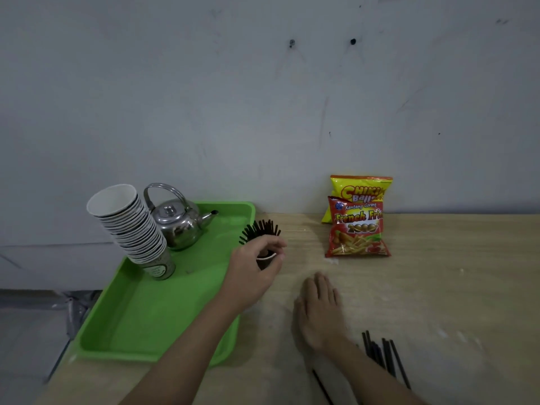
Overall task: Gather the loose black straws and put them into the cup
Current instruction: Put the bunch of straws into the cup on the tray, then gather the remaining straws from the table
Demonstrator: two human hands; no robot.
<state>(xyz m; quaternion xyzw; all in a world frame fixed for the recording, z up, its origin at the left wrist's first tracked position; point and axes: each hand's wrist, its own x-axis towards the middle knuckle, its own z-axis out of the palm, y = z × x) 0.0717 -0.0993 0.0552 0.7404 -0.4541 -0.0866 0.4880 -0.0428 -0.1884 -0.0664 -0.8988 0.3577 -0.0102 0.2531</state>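
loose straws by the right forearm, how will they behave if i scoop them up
The loose straws look thin and round, so on the flat table they may roll or scatter. They are probably very light and slightly bendy, so pinching them as a bundle with the right hand seems easier.

Two hands were over the table (pixel 438 273): the left hand (pixel 251 273) and the right hand (pixel 320 314). One green tray (pixel 140 325) sat at the table's left edge, carrying one steel kettle (pixel 178 223) and one leaning stack of paper cups (pixel 131 229), too tightly nested to count exactly. One cup (pixel 266 260) stood just off the tray's right edge, with a fan of black straws (pixel 260 228) in it, too crowded to number. Two snack bags stood at the far edge: one yellow bag (pixel 362 190) and one red bag (pixel 358 229). Near the front edge lay roughly six or seven loose straws (pixel 385 358).
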